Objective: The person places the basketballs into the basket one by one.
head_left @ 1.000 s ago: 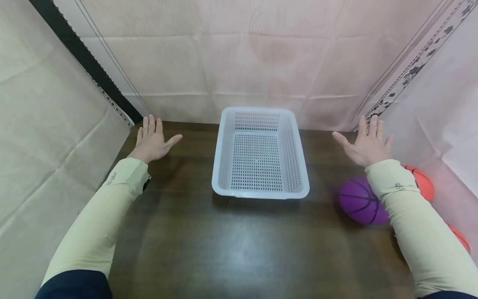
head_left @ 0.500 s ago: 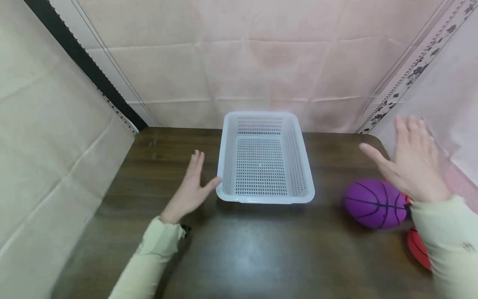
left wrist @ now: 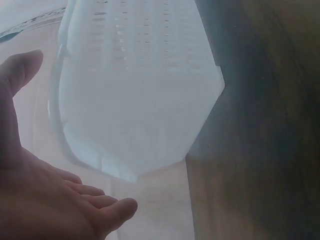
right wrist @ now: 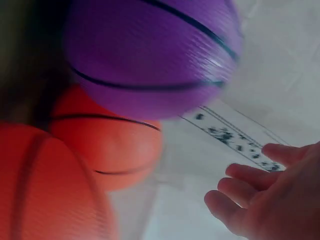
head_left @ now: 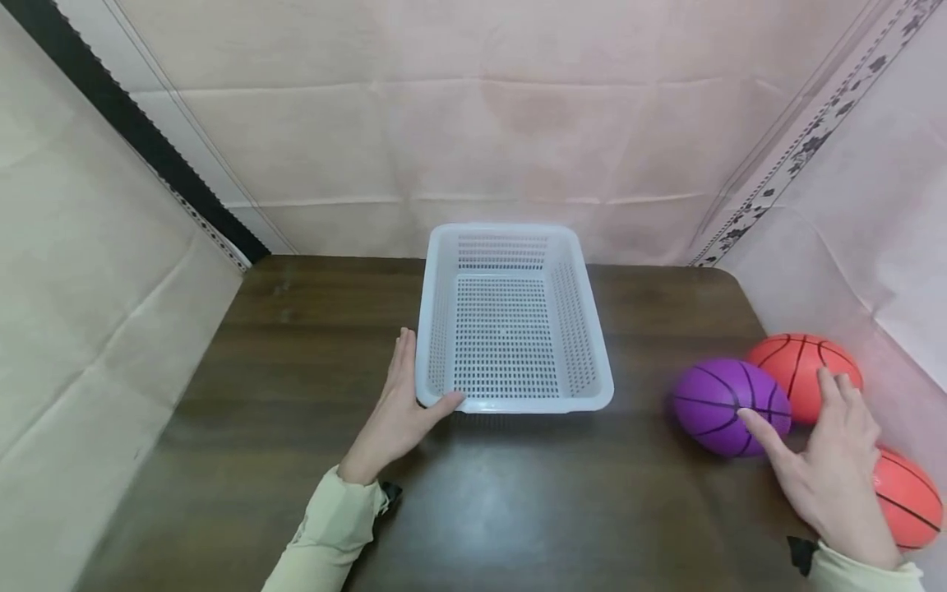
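Observation:
A white perforated plastic basket stands upright on the dark wooden table. My left hand is at its near left corner, fingers straight along the side and thumb at the rim; contact is unclear, as the left wrist view shows a gap between hand and basket. Over at the right, a purple ball with black lines lies beside an orange-red ball, and a second orange-red ball is nearer. My right hand hovers among them, fingers spread, holding nothing; the right wrist view shows the fingers apart from the balls.
Pale cloth walls rise behind the table and at both sides. The right wall stands close to the orange-red balls. Behind the basket, the table's back edge runs near the cloth.
My left hand has come from the far left to the basket's near left corner. The right hand has moved back and lower over the balls, the sleeve uncovering them. The basket stays put.

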Tool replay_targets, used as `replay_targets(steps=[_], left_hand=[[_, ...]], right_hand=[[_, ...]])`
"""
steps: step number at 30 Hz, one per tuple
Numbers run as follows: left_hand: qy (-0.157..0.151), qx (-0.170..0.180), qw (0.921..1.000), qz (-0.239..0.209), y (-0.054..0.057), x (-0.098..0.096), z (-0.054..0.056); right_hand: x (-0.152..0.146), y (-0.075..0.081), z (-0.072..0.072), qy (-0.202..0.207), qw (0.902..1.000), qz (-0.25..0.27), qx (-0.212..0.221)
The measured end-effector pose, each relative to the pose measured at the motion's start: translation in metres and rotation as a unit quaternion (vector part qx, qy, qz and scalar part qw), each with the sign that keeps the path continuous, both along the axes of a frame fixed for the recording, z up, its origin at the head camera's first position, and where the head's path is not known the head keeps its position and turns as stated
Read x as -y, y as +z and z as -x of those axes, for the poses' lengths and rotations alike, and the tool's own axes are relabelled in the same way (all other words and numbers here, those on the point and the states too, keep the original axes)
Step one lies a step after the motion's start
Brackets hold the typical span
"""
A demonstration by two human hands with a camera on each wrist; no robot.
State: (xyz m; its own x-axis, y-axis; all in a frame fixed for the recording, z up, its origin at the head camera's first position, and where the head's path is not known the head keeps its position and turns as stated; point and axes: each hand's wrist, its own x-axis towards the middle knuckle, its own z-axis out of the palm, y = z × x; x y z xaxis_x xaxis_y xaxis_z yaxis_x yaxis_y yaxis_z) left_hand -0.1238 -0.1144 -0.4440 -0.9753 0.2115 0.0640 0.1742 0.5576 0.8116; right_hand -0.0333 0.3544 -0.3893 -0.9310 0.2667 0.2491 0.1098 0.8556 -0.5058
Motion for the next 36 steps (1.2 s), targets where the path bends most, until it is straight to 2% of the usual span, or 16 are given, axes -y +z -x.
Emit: replay_targets(steps=[5, 9, 14, 25, 36], left_hand=[[0.003, -0.003, 1.0, 0.0, -0.004, -0.002, -0.004], [0.004, -0.018, 0.9998, 0.007, -0.005, -0.005, -0.004], [0.008, -0.032, 0.9993, 0.018, -0.004, -0.006, 0.001], [0.008, -0.013, 0.999, 0.043, -0.001, -0.004, 0.012], [0.019, -0.015, 0.9993, 0.03, -0.004, -0.017, 0.02]], right_hand=[[0.005, -0.023, 0.002, -0.014, 0.9998, 0.015, 0.008], [0.008, -0.032, 0.005, -0.025, 0.9996, 0.015, 0.0], [0.009, -0.035, 0.01, -0.034, 0.9993, 0.015, -0.009], [0.006, -0.04, 0.02, -0.045, 0.9987, 0.021, 0.016], [0.007, -0.048, 0.022, -0.063, 0.997, 0.025, 0.038]])
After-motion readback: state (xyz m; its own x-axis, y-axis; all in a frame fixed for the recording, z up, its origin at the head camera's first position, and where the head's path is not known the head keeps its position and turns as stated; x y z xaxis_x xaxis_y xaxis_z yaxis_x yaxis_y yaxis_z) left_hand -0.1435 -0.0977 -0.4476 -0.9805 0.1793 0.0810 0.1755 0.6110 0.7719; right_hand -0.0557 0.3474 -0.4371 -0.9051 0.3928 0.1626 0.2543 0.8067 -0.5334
